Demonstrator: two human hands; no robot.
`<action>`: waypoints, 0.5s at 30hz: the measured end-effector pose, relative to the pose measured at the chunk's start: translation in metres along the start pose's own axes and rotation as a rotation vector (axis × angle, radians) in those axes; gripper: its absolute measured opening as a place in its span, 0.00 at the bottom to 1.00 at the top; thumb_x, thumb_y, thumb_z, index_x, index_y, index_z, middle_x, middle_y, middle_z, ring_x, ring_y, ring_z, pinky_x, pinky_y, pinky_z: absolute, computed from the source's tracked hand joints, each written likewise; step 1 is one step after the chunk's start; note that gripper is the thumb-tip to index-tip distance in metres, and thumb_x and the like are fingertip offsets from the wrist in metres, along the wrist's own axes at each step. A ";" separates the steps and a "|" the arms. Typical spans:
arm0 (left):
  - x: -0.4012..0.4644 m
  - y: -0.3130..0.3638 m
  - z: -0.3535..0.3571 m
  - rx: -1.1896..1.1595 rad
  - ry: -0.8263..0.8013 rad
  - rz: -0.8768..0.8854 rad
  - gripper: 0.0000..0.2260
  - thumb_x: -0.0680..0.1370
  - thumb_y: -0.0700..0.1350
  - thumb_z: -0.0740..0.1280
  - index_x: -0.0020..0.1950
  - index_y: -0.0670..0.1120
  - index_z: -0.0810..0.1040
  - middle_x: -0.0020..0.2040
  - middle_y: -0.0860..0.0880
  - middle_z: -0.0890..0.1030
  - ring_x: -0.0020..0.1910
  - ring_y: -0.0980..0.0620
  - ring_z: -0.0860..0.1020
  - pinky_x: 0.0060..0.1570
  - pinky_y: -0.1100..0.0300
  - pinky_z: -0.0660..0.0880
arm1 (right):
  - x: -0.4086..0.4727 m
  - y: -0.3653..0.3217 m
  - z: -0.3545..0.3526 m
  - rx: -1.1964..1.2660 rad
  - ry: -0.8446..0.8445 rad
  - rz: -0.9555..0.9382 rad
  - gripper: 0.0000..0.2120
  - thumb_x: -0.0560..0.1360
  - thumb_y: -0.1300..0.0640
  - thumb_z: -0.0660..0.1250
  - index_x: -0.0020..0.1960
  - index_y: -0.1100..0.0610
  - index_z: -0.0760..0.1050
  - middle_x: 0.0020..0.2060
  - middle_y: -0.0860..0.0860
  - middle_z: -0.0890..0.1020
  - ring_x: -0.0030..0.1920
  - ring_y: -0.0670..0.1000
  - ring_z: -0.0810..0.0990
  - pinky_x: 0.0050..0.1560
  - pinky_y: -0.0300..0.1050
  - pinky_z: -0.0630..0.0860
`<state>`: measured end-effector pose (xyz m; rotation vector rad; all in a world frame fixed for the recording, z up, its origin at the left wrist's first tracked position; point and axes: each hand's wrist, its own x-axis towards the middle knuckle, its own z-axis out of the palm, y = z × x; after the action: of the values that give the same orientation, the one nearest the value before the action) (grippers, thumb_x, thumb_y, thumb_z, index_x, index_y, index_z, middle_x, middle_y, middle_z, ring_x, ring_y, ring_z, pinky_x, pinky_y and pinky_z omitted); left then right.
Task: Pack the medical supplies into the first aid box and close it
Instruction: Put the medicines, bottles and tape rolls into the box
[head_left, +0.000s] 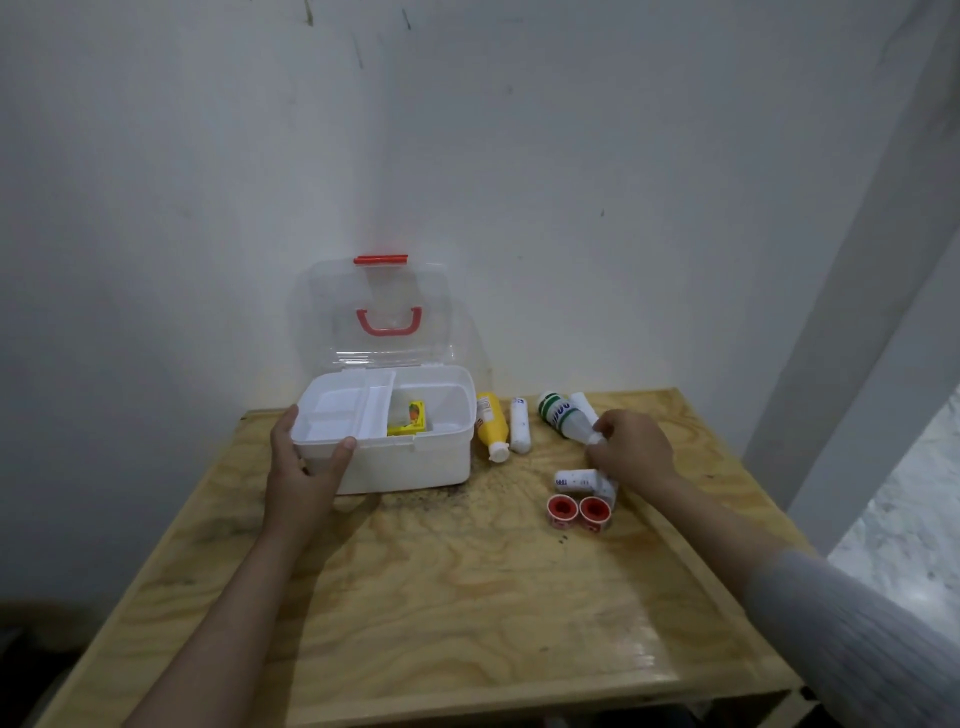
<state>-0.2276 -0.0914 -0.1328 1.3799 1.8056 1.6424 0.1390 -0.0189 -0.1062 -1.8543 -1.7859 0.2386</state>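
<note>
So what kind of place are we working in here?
Probably a bare room corner set up as a plain work spot: a raw plywood table pushed against scuffed white walls, holding only the first aid box and supplies.

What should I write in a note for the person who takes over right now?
Left hand: grips the front left corner of the open box.
Right hand: fingers closed on the cap end of the green-labelled bottle, which lies on the table.
Done: yellow carton inside.
Left: yellow bottle, white rolls, two red tape rolls, then close the lid.
</note>
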 end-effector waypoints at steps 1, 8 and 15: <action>0.000 0.000 0.000 0.001 0.000 0.002 0.34 0.73 0.53 0.70 0.74 0.53 0.56 0.73 0.48 0.65 0.65 0.50 0.68 0.56 0.57 0.70 | 0.000 0.001 0.000 0.002 0.033 -0.016 0.13 0.67 0.57 0.68 0.50 0.58 0.81 0.42 0.54 0.84 0.41 0.54 0.79 0.33 0.41 0.66; -0.001 0.000 0.001 -0.013 0.001 0.002 0.34 0.73 0.53 0.70 0.74 0.54 0.56 0.70 0.52 0.66 0.62 0.54 0.68 0.46 0.69 0.69 | 0.010 -0.015 -0.011 0.128 0.159 -0.250 0.11 0.67 0.62 0.71 0.48 0.63 0.81 0.43 0.58 0.83 0.39 0.54 0.80 0.39 0.42 0.72; -0.002 -0.001 0.001 -0.048 -0.002 -0.012 0.34 0.72 0.54 0.70 0.73 0.56 0.56 0.70 0.51 0.67 0.64 0.51 0.70 0.52 0.61 0.73 | 0.015 -0.063 -0.057 0.437 0.170 -0.316 0.08 0.67 0.57 0.74 0.46 0.55 0.83 0.40 0.47 0.84 0.35 0.42 0.81 0.36 0.28 0.75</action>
<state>-0.2264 -0.0919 -0.1347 1.3472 1.7580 1.6664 0.1142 -0.0212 -0.0238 -1.2359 -1.7138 0.3117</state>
